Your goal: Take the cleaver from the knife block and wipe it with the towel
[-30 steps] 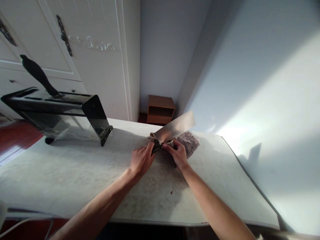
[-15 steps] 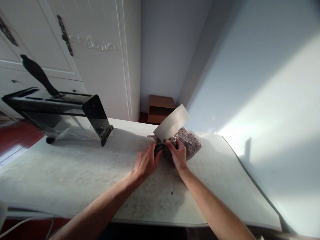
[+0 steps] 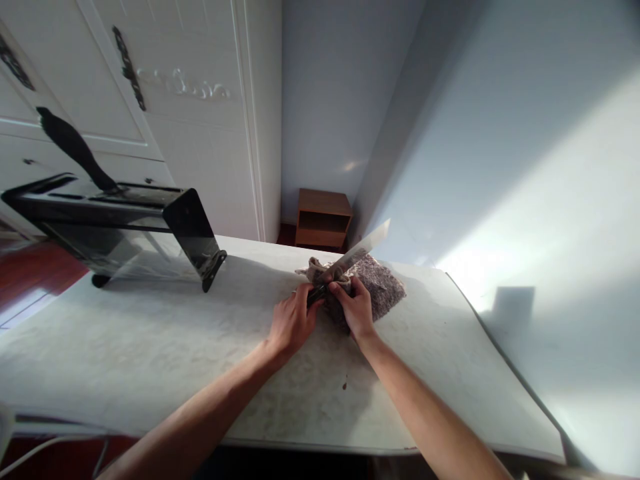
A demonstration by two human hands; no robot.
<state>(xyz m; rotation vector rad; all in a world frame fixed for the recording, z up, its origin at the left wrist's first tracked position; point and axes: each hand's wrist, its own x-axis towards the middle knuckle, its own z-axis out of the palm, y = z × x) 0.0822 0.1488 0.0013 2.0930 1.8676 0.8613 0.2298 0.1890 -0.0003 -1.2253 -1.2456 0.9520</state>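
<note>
A broad cleaver (image 3: 361, 250) is held over the white marbled table (image 3: 150, 347), its blade now nearly edge-on and pointing up to the right. My left hand (image 3: 291, 321) is closed round the cleaver's dark handle. My right hand (image 3: 356, 308) pinches a grey mottled cloth (image 3: 380, 287) against the base of the blade. The cloth lies partly bunched under both hands and spreads flat to the right. A pale fold of it shows just left of the blade.
A black knife block (image 3: 120, 223) with a clear front stands at the back left, one black-handled knife (image 3: 75, 150) sticking out. White cabinet doors (image 3: 175, 100) rise behind. A small wooden side table (image 3: 323, 217) stands in the far corner. A wall runs along the right.
The cleaver's blade first swung up to show its flat face, then turned back nearly edge-on. My right hand shifted slightly on the cloth at the blade's base. The left hand stayed put.
</note>
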